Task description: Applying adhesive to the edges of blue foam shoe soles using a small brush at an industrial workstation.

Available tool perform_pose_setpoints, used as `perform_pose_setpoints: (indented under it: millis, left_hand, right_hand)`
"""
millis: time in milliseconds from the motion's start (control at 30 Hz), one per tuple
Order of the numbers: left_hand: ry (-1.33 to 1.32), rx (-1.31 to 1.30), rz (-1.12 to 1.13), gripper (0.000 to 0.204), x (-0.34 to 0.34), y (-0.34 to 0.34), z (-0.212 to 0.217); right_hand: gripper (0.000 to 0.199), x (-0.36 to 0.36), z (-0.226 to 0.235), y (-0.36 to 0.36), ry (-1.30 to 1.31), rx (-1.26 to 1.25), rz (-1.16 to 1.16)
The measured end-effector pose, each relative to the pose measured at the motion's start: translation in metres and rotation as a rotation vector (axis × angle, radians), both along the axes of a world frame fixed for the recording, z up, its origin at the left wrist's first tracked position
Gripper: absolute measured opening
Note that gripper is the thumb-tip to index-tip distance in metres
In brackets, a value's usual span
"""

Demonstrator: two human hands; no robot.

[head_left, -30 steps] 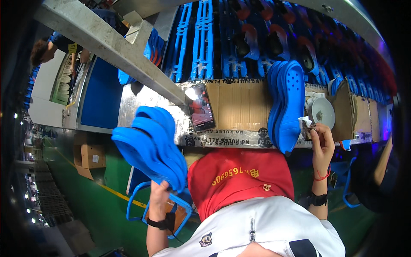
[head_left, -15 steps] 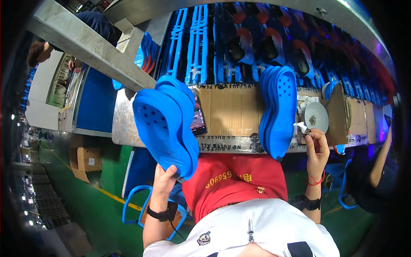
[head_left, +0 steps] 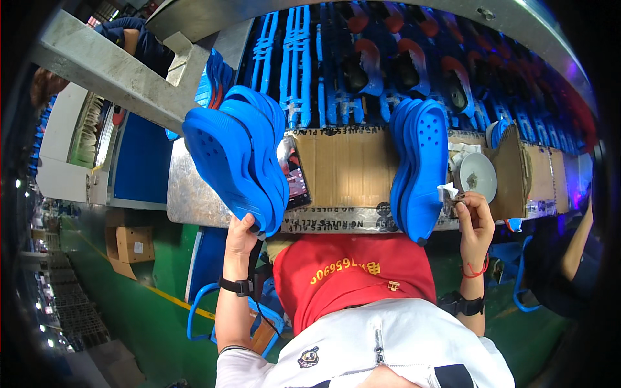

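My left hand is closed on the heel end of a stack of blue shoe soles, which tilts up over the left part of the bench. The thumb shows on top; the fingers underneath are hidden. Another stack of blue soles, with small holes in its forefoot, lies on the cardboard right of centre, its heel end past the near edge. Just right of that heel, my right hand pinches a crumpled white cloth or tissue. Whether the white piece touches the sole I cannot tell.
A pale bowl with greyish matter stands beyond my right hand, beside an upright cardboard flap. A phone lies beside the left stack. Blue racks carrying shoe parts run behind. A metal beam crosses the upper left.
My left hand has moved the sole stack away from me and a little left, and its layers now show more from the side. My right hand has shifted slightly left with the white piece.
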State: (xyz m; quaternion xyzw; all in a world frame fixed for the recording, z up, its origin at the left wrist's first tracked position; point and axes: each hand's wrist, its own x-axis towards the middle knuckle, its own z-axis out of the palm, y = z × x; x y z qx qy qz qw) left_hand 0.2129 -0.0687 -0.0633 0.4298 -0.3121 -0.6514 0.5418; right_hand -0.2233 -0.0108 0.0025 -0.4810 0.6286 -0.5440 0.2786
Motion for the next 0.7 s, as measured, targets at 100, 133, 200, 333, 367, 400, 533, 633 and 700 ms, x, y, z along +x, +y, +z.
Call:
perform_pose_setpoints:
  millis: [100, 133, 200, 333, 367, 400, 533, 633, 700]
  left_hand:
    - [-0.005, -0.009, -0.013, 0.074, 0.004, -0.012, -0.007]
    - [-0.007, -0.004, -0.024, 0.073, 0.005, -0.016, -0.009]
    - [0.016, 0.015, -0.047, 0.072, 0.004, -0.020, -0.007]
    - [0.027, 0.035, -0.075, 0.071, 0.006, -0.025, -0.010]
    - [0.014, 0.030, -0.079, 0.071, 0.007, -0.025, -0.011]
    - [0.000, 0.027, -0.084, 0.072, 0.006, -0.026, -0.011]
    - [0.000, 0.013, -0.067, 0.074, 0.000, -0.024, -0.010]
    - [0.000, 0.038, -0.089, 0.077, 0.001, -0.025, -0.014]
    - [0.000, 0.048, -0.123, 0.077, -0.001, -0.028, -0.012]
  right_hand:
    - [0.005, 0.000, -0.002, 0.000, -0.020, 0.005, -0.001]
    - [0.005, 0.000, -0.002, 0.000, -0.037, -0.002, 0.003]
    - [0.005, 0.001, -0.002, 0.000, -0.047, 0.007, -0.004]
    - [0.006, 0.000, -0.004, 0.000, -0.052, 0.016, -0.002]
    - [0.006, 0.000, -0.005, 0.000, -0.052, 0.016, -0.003]
    - [0.006, -0.001, -0.006, 0.000, -0.048, 0.020, -0.004]
    - [0.006, -0.001, -0.005, -0.001, -0.030, 0.041, -0.009]
    - [0.006, 0.001, -0.006, -0.003, -0.046, 0.031, -0.002]
    - [0.006, 0.000, -0.008, -0.002, -0.041, 0.039, -0.004]
